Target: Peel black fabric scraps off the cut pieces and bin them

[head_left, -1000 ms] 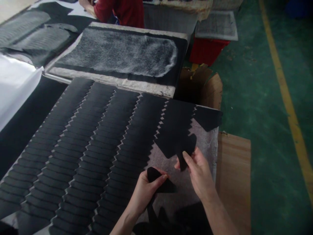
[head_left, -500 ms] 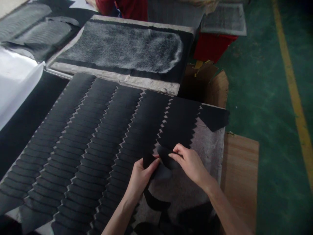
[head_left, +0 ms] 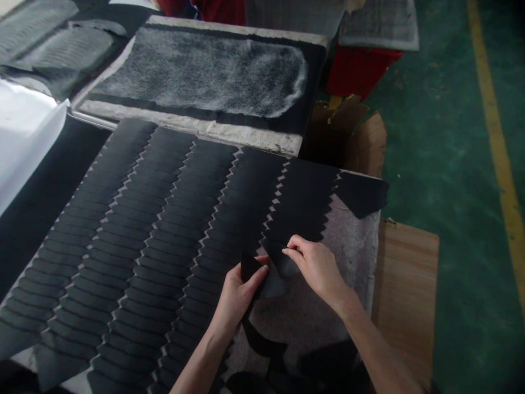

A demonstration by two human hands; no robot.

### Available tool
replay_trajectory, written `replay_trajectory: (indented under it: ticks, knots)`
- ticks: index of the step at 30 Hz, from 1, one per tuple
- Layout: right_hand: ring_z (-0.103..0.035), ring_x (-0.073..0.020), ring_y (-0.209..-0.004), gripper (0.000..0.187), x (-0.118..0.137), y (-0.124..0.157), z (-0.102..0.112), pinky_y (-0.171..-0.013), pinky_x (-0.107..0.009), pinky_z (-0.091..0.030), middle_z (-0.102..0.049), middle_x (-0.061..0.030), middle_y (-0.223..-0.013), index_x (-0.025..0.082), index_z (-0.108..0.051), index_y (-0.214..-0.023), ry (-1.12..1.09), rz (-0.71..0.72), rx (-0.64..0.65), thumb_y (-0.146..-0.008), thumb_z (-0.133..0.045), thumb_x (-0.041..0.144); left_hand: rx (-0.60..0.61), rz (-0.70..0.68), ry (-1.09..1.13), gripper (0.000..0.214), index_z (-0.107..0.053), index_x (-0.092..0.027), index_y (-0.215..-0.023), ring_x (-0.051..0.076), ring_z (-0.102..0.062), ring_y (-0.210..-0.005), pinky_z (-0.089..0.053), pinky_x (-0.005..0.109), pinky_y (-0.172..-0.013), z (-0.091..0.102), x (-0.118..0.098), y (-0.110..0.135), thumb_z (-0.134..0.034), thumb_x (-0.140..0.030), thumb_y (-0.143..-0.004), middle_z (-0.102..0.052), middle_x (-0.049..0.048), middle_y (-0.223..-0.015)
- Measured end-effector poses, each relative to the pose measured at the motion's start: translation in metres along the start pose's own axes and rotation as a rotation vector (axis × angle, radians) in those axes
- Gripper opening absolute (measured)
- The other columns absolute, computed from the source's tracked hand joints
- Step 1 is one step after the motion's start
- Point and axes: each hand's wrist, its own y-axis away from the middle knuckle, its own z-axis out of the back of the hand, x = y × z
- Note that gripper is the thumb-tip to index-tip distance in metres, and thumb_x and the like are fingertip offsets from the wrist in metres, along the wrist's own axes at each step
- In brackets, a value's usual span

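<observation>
My left hand point(head_left: 241, 282) is closed around dark, flat cut pieces point(head_left: 249, 266) that look like thin black sheet material, thumb on top. Just to its right, my right hand point(head_left: 314, 262) has thumb and forefinger pinched at the edge of another black cut piece point(head_left: 279, 261). That piece lies at the lower end of a row of overlapping black pieces point(head_left: 303, 202). A greyish corner of material shows beneath it. Several similar rows with zigzag edges point(head_left: 168, 230) cover the board point(head_left: 348, 241) to the left.
Loose black pieces point(head_left: 264, 342) lie near the board's front. Beyond is a second board with a pale-dusted black sheet point(head_left: 213, 76). A cardboard box point(head_left: 367, 139), wooden panel point(head_left: 406, 290) and red bin point(head_left: 361, 71) stand right. A person in red sleeves point(head_left: 221, 11) is at the back.
The piece at my right hand has gone from curved up to lying flatter against the row's end. My left hand keeps its hold. The view has shifted slightly.
</observation>
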Motion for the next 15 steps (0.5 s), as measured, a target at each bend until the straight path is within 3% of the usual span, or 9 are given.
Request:
replay_trajectory:
  ticks: [7,15]
  knots:
    - [-0.058,-0.0112,-0.062,0.016,0.001,-0.003,0.005,-0.058,-0.023,-0.03,-0.064,0.0051,-0.065,0.024,-0.06,-0.078,0.005,0.005,0.033,-0.091,-0.06,0.033,-0.026,-0.042,-0.027,0.044,-0.069,-0.019,-0.113,0.021,-0.068,-0.091,-0.052,0.023,-0.073,-0.002,-0.003,0.002,-0.073,-0.043,-0.077,-0.074,0.0059,-0.103]
    - [-0.063,-0.0135,-0.068,0.014,0.003,-0.004,0.001,-0.059,-0.024,-0.031,-0.067,0.0033,-0.069,0.024,-0.061,-0.08,0.048,0.005,0.012,-0.09,-0.061,0.034,-0.004,-0.06,0.02,0.061,-0.057,-0.022,-0.133,0.019,-0.068,-0.084,-0.053,0.023,-0.067,-0.008,-0.009,-0.004,-0.073,-0.042,-0.077,-0.073,0.0054,-0.106]
